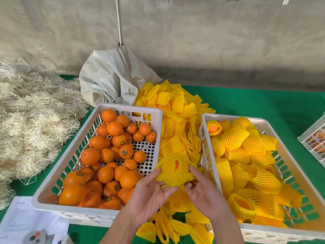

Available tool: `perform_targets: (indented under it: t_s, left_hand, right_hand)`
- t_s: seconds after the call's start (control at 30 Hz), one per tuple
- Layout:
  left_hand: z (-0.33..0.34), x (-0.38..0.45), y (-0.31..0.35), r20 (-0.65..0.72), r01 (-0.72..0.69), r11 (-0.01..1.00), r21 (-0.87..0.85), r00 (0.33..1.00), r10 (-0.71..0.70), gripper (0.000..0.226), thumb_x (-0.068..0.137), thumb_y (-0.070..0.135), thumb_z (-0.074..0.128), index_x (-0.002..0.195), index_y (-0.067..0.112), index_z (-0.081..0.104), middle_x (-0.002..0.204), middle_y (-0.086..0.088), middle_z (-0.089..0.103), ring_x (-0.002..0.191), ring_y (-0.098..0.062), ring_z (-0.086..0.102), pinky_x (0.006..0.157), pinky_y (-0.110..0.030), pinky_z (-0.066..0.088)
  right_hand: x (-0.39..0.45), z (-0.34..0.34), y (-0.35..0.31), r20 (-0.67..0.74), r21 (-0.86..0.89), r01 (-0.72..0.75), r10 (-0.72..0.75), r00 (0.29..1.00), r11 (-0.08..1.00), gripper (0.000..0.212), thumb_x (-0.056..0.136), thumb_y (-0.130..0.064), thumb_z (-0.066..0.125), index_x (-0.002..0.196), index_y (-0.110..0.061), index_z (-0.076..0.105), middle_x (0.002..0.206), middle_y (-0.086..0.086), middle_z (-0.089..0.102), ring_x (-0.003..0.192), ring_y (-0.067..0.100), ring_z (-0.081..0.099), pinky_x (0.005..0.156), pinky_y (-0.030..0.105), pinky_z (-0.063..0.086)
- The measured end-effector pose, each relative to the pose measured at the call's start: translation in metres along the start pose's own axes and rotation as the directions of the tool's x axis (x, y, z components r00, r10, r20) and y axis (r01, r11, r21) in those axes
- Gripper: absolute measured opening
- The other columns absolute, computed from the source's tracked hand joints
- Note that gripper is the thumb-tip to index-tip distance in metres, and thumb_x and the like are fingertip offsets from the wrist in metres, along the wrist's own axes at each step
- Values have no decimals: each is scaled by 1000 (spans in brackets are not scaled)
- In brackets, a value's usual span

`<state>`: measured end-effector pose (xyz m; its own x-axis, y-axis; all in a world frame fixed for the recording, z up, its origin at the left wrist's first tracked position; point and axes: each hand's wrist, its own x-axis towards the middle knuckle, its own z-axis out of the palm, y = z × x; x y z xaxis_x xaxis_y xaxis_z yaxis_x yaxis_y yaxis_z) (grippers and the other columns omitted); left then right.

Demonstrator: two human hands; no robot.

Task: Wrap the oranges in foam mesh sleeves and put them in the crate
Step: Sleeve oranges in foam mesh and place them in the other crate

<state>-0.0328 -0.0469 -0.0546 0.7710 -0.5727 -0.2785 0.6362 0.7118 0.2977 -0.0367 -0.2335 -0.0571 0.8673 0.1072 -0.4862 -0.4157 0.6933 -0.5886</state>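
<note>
Between two white crates, an orange sits partly inside a yellow foam mesh sleeve. My left hand and my right hand hold that sleeve from below, fingers curled at its lower edge, palms facing up. The left crate holds several bare oranges, some with round stickers. The right crate is filled with several oranges wrapped in yellow sleeves.
A heap of loose yellow sleeves runs between the crates on the green table cover. Pale straw lies at left, a grey sack behind, papers at bottom left, another crate at the right edge.
</note>
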Motion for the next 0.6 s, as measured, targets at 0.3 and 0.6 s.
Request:
perform_targets:
  t_s: [0.3,0.6]
  left_hand:
    - [-8,4,0,7,98,990,104,995,-99,53,108,38,48,154,12,41,157,-21,46,142,-40,49,103,-72,44]
    - [-3,11,3,-89,52,987,-152,994,-66,53,89,15,78,135,-6,61,135,-23,65,104,-32,75,65,-36,66]
  right_hand:
    - [1,-8,7,22,-74,125,-124,992,989,52,92,-27,68,138,-4,62,119,12,73,105,28,71,89,35,62]
    - [8,21,19,-242,-63,240,-248,938,969,42,100,-30,64,138,-14,58,130,13,70,117,30,69,101,49,55]
